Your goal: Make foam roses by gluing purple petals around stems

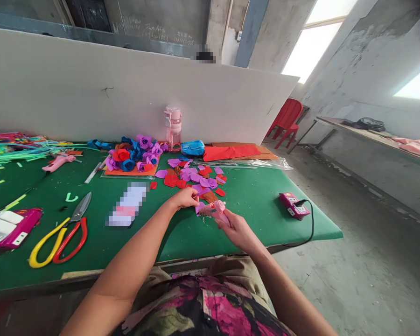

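Note:
My right hand [238, 229] is wrapped round the handle of a pink hot glue gun [216, 210], whose nozzle points left toward my other hand. Fingers closed in a pinch, my left hand [185, 199] holds a purple paper petal [203, 192]; thin wire-like lines show beside it, too fine to make out. Loose purple, red and brown petals [195, 177] lie scattered just beyond both hands. Behind them to the left, finished paper flowers [133, 153] in purple, blue and red are heaped on an orange sheet.
Scissors [77, 217], a blurred phone [129, 205], a second pink glue gun [59, 162] and a power strip [30, 221] lie leftward. At the back stand a pink bottle [173, 128] and red paper [231, 152]. Another power strip [294, 206] sits right, its cord over the edge.

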